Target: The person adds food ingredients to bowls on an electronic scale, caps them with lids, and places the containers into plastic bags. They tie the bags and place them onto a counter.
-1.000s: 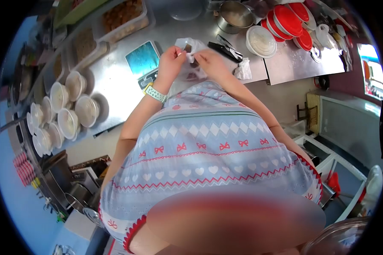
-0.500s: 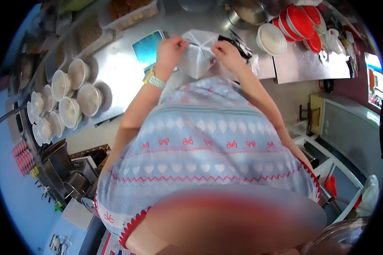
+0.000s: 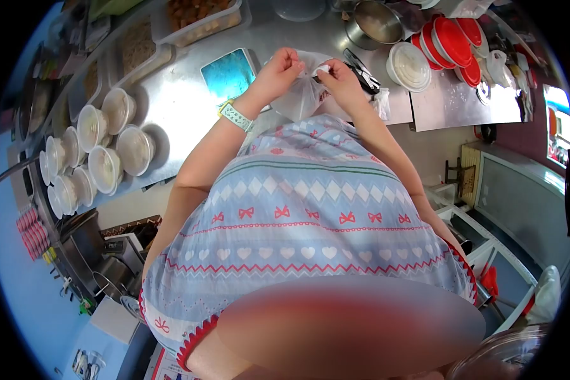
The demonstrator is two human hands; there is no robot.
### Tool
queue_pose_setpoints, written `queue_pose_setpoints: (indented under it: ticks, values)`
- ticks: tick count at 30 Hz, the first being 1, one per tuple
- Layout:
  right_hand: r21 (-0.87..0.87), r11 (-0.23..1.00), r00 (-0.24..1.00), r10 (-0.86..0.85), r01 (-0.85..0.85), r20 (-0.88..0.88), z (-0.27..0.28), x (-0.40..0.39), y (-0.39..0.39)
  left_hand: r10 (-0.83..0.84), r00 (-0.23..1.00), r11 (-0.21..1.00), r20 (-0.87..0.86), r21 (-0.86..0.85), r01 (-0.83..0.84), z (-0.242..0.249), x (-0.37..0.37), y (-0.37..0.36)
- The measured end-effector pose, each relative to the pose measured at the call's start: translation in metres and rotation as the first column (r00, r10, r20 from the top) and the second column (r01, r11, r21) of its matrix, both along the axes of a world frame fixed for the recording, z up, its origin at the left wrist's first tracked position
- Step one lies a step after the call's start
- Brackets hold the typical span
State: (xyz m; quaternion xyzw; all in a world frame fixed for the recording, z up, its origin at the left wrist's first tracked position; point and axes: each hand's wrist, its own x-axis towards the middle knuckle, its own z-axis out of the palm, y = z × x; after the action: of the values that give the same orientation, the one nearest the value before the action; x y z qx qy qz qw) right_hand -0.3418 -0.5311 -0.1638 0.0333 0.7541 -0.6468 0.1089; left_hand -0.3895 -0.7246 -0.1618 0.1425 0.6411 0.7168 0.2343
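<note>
A thin white plastic bag (image 3: 296,101) stands on the steel counter in front of my body. My left hand (image 3: 281,71) is at the upper left of the bag, its fingers curled together; whether they grip any plastic is hard to make out. On the right side my right hand (image 3: 338,79) pinches a white end of the bag between thumb and fingers. A blue-screened tablet (image 3: 228,75) lies left of the bag. Black-handled tools (image 3: 363,71) rest just beyond my right hand.
Several lidded white bowls (image 3: 135,150) stand at the left. Food containers (image 3: 136,54) line the back left. A metal pot (image 3: 375,25), a lidded bowl (image 3: 409,66) and red-lidded bowls (image 3: 451,42) are at the back right. The steel counter (image 3: 177,107) runs across.
My hands have come closer together. The bag's top, stretched between both hands before, is now gathered, with a white end at my right fingers.
</note>
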Motion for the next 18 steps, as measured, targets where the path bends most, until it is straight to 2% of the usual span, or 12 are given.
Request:
queue_pose_setpoints:
  ticks: [2,3,5,6,8,11,14,18]
  values:
    - [-0.302,0.942,0.989,-0.129,0.146,0.074,-0.008,-0.001,0.0,-0.001,1.0,0.997,0.01,0.079,0.0,-0.005,-0.003,-0.002]
    - [-0.301,0.942,0.989,-0.129,0.146,0.076,-0.006,0.0,-0.001,-0.001,1.0,0.997,0.013,0.08,0.0,-0.003,-0.005,-0.007]
    - [-0.331,0.914,0.972,-0.206,0.233,0.117,-0.002,0.001,-0.006,-0.091,0.973,0.993,0.21,0.093,0.072,0.0,-0.01,-0.016]
    - [-0.331,0.914,0.971,-0.207,0.236,0.122,0.003,-0.002,-0.005,-0.092,0.972,0.993,0.214,0.093,0.073,-0.001,-0.011,-0.016]
    - [-0.166,0.959,0.968,-0.207,0.23,0.144,0.013,-0.005,-0.004,-0.044,0.994,0.997,0.1,0.064,0.037,-0.004,-0.01,-0.014]
    - [-0.133,0.962,0.954,-0.207,0.239,0.216,0.007,-0.01,-0.006,-0.094,0.985,0.992,0.142,0.095,0.081,0.0,-0.009,-0.012]
    - [-0.085,0.971,0.962,-0.206,0.224,0.182,0.004,-0.012,-0.01,-0.106,0.99,0.994,0.096,0.05,0.102,-0.001,-0.011,-0.011]
    - [-0.16,0.976,0.97,-0.112,0.148,0.214,0.02,-0.012,-0.004,-0.048,0.986,0.997,0.157,0.064,0.038,0.0,-0.008,-0.01]
